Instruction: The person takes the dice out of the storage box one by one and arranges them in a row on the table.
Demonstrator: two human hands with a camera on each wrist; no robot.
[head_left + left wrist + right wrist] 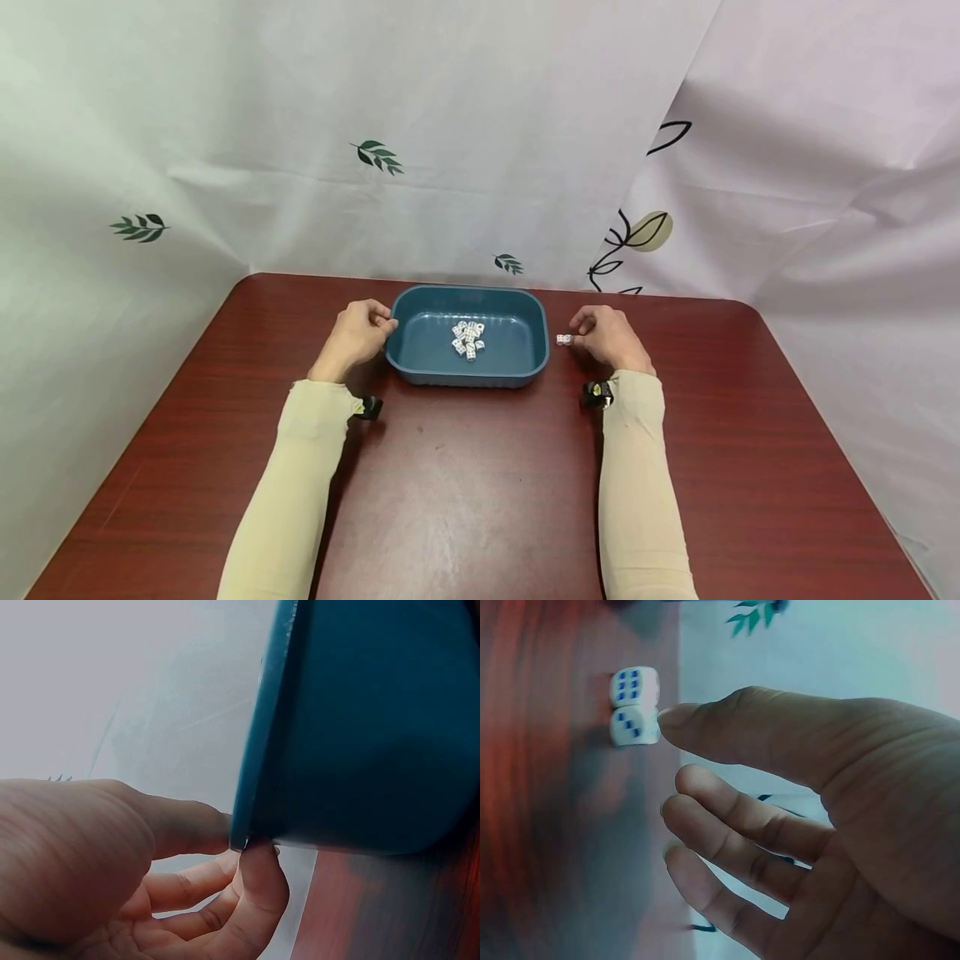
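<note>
The left hand point(358, 333) pinches the rim of the blue tray point(420, 367) at its 9 o'clock side, thumb and forefinger closed on the edge. White dice point(468, 337) lie clustered inside the tray. At the tray's 3 o'clock, two stacked dice point(634, 706) sit on the red surface point(465, 483), the right hand point(609, 337) with a loose, unclenched grip, thumb tip touching the lower die.

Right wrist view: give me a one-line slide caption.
Right hand, fingers loosely spread, thumb tip at two white dice lying side by side on the red-brown table.
</note>
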